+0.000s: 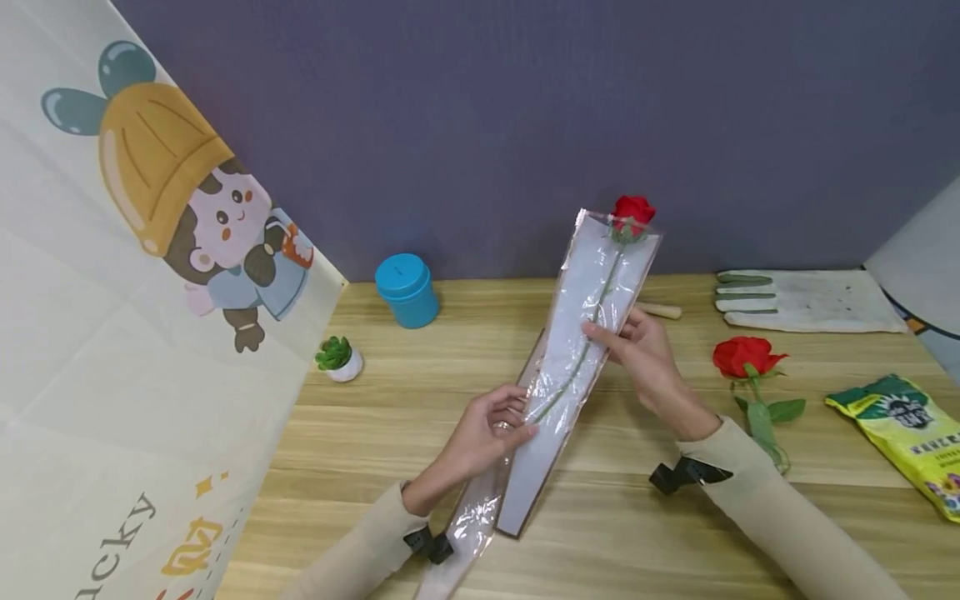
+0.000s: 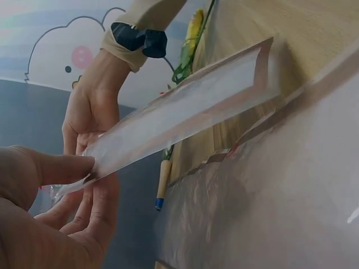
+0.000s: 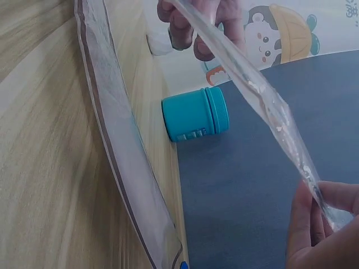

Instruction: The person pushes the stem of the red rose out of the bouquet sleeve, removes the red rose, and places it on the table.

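Observation:
A clear flower sleeve (image 1: 577, 333) with a pale backing slants upward above the table. Inside it runs the thin green stem of a red rose (image 1: 632, 212), whose bloom sits at the sleeve's wide top opening. My left hand (image 1: 487, 429) pinches the lower left edge, thumb in front and fingers behind, as the left wrist view also shows. Higher up on the opposite edge, my right hand (image 1: 641, 354) grips the sleeve between thumb and fingers. Beneath, more clear sleeve (image 1: 472, 517) lies on the wooden table, partly covered by the held one.
A second red rose (image 1: 748, 357) lies at the right, beside a yellow-green packet (image 1: 911, 442). Behind it is a white glove (image 1: 817, 300). A wooden handle (image 1: 660, 310) shows past my right hand. At the left stand a blue lidded jar (image 1: 408, 292) and a small potted plant (image 1: 340, 358).

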`<state>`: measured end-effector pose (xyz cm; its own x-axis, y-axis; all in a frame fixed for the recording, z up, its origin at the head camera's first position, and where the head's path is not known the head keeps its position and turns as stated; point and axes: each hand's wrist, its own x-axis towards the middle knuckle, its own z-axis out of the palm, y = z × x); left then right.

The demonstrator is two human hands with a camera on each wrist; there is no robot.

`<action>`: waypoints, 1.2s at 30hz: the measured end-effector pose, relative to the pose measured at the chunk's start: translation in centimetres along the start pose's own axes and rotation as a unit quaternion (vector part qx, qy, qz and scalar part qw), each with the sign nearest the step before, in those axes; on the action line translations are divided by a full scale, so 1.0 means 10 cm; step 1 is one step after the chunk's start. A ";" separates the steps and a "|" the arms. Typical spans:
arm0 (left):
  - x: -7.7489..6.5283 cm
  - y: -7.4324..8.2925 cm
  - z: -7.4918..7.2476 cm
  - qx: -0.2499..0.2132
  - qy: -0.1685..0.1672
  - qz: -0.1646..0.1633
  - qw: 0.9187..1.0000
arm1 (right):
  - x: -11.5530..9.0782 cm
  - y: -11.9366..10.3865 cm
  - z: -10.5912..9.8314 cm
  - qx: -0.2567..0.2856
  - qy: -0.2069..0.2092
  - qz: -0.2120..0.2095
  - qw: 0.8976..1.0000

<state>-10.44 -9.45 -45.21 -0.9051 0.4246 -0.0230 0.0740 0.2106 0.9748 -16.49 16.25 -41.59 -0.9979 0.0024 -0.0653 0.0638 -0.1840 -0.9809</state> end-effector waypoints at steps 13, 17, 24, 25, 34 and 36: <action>-0.01 -0.07 0.02 0.003 -0.032 0.038 0.999 | 0.04 -0.03 -0.04 -0.011 0.020 -0.010 1.000; -0.03 -0.09 0.06 0.006 -0.039 0.034 0.999 | 0.10 -0.05 -0.08 -0.009 0.047 -0.017 0.999; -0.05 -0.08 0.09 0.009 -0.041 0.003 0.999 | 0.15 -0.08 -0.11 0.009 0.055 -0.027 0.998; -0.05 -0.07 0.09 0.010 -0.040 0.002 0.999 | 0.14 -0.08 -0.10 0.007 0.053 -0.026 0.998; -0.05 -0.03 0.10 0.000 -0.036 -0.003 0.999 | 0.13 -0.07 -0.09 0.004 0.044 -0.035 0.998; -0.05 -0.03 0.09 -0.002 -0.037 -0.004 0.999 | 0.13 -0.06 -0.09 0.007 0.042 -0.038 0.998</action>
<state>-9.62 -8.91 -45.72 -0.8724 0.4865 -0.0465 0.0653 0.2104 0.9754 -17.84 17.25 -41.22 -0.9950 0.0999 -0.0071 -0.0125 -0.1933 -0.9811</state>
